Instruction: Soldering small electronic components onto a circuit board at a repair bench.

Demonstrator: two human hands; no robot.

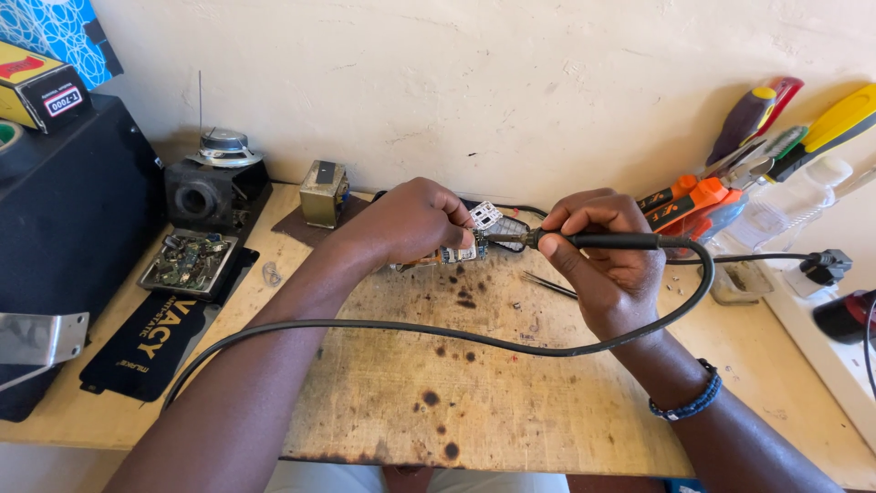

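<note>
Mid-soldering, unfinished: left hand (pixel 411 219) gripping small circuit board (pixel 461 248), right hand (pixel 602 265) fingers clenched around soldering iron (pixel 584 241), tip on board.

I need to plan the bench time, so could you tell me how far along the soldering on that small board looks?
Midway, apparently. Done: the small circuit board is out in the open, and a second bare board lies at the left. In hand: the left hand steadies the small board while the right hand holds the soldering iron with its tip at the board. Left: I cannot tell how many joints remain; tweezers lie beside it.
</note>
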